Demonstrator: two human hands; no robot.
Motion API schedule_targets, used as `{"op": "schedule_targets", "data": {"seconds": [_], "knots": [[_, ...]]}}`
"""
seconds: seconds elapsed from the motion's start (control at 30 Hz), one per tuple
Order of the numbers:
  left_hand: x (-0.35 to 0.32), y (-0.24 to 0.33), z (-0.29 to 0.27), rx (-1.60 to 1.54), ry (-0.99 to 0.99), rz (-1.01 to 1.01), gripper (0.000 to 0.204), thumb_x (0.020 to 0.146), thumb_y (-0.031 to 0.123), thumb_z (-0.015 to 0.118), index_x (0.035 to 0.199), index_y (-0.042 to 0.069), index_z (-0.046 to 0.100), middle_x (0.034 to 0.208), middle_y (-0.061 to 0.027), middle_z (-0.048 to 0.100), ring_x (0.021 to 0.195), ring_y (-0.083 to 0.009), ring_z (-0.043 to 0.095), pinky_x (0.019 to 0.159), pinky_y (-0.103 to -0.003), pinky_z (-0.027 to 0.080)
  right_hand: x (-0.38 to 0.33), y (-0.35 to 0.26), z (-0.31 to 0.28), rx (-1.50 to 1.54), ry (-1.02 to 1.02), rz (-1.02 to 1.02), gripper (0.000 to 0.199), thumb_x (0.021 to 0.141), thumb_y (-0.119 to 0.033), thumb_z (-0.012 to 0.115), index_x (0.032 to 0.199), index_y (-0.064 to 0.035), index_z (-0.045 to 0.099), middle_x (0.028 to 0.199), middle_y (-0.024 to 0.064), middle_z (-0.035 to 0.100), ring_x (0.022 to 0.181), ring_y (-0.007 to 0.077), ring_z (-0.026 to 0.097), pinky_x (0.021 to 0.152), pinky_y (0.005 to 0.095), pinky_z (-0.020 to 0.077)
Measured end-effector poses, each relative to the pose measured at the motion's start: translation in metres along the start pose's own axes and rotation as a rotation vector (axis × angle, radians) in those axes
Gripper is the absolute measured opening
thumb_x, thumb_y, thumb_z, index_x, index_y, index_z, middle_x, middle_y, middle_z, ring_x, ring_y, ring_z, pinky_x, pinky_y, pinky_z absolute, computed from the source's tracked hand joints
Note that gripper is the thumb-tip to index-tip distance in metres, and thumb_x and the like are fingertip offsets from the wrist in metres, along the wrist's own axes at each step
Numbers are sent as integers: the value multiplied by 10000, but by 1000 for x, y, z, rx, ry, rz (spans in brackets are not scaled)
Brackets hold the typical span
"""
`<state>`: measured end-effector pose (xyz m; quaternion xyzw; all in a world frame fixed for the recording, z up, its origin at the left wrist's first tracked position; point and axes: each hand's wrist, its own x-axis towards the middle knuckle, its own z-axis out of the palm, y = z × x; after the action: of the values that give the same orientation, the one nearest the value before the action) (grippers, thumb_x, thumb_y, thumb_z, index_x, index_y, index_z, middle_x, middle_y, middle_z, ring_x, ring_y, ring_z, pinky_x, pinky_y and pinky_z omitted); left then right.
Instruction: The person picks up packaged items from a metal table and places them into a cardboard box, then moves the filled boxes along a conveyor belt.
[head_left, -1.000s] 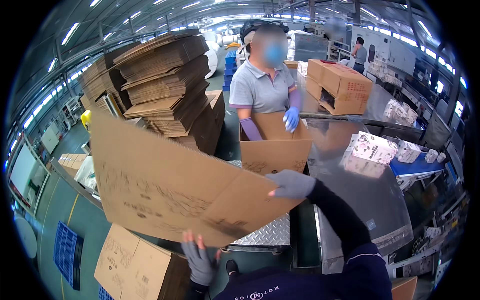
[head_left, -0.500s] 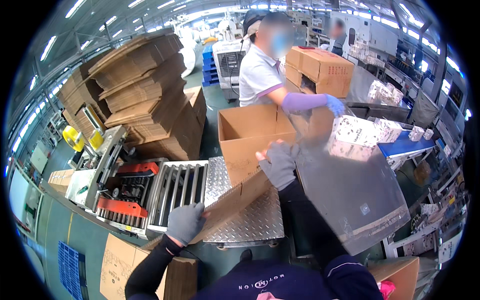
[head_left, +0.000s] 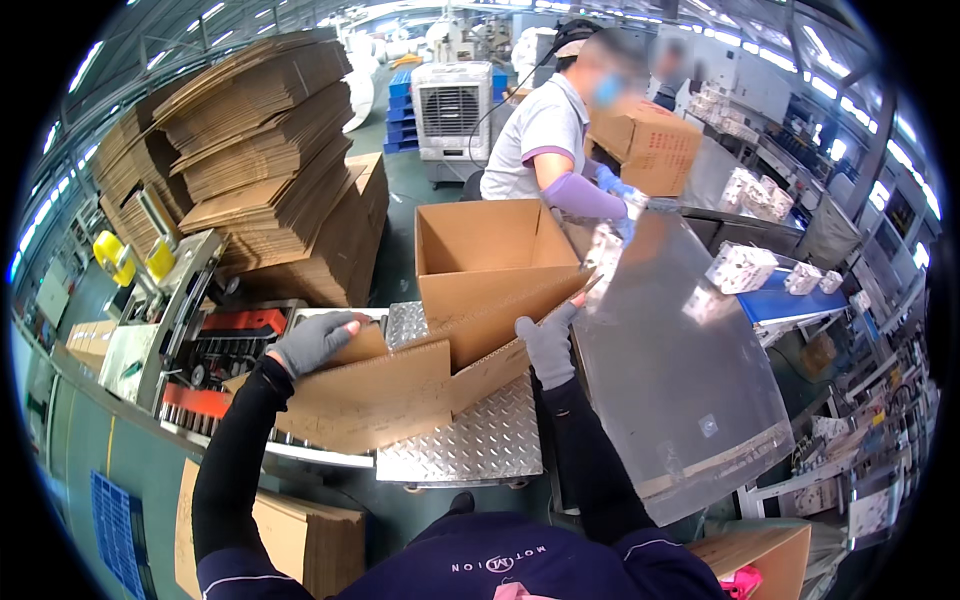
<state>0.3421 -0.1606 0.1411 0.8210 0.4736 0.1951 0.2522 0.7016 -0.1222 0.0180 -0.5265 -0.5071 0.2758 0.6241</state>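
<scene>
A partly unfolded cardboard box is held between my hands above the diamond-plate metal platform, its walls spread apart. My left hand, in a grey glove with bare fingertips, grips its upper left edge. At the right end, my right hand, gloved the same way, is closed on the box's wall, with some fingers hidden behind the cardboard. Just beyond stands an open-topped carton. Across it, a co-worker with blue gloves and purple sleeves handles white patterned packs over the metal table.
Tall stacks of flattened cartons rise at the left behind a roller conveyor with a tape machine. Patterned packs sit on a blue belt at right. More folded cartons stand by my left leg.
The flat cardboard has been spread into an open box shape. My left hand has moved up and left; my right has lowered slightly. The co-worker has brought packs closer to the open carton.
</scene>
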Motion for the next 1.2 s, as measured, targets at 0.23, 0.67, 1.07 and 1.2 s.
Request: {"op": "schedule_targets", "data": {"seconds": [0.23, 0.67, 1.07, 1.2], "knots": [[30, -51, -44, 439, 254, -235, 438, 970, 420, 419, 913, 54, 654, 881, -209, 657, 873, -424, 604, 738, -467, 482, -20, -80, -56, -374, -554, -26, 1121, 756, -205, 667, 1391, 157, -183, 1502, 371, 53, 1444, 387, 77, 1164, 341, 157], [114, 48, 210, 602, 248, -113, 127, 807, 211, 600, 783, 95, 645, 729, -100, 680, 668, -277, 693, 518, -419, 520, -3, -77, -113, -994, -1547, -146, 942, 827, -623, 566, 1472, -20, 239, 1480, 235, 303, 1398, 354, 252, 1107, 469, 235], [208, 113, 106, 368, -497, 52, 492, 956, 481, 433, 982, 36, 642, 991, -179, 655, 908, -350, 626, 781, -451, 476, -61, -2, -136, -810, -1311, -166, 559, 946, -374, 508, 1425, -101, 413, 1363, 123, 519, 1275, 295, 434, 1111, 428, 281], [140, 48, 186, 256, -129, 644, 535, 981, 477, 368, 1321, 87, 507, 1335, -196, 510, 1235, -337, 489, 1007, -440, 391, -63, -64, -182, -183, -1262, 305, 604, 948, -439, 530, 1400, -49, 439, 1366, 88, 535, 1307, 250, 446, 1081, 375, 357]]}}
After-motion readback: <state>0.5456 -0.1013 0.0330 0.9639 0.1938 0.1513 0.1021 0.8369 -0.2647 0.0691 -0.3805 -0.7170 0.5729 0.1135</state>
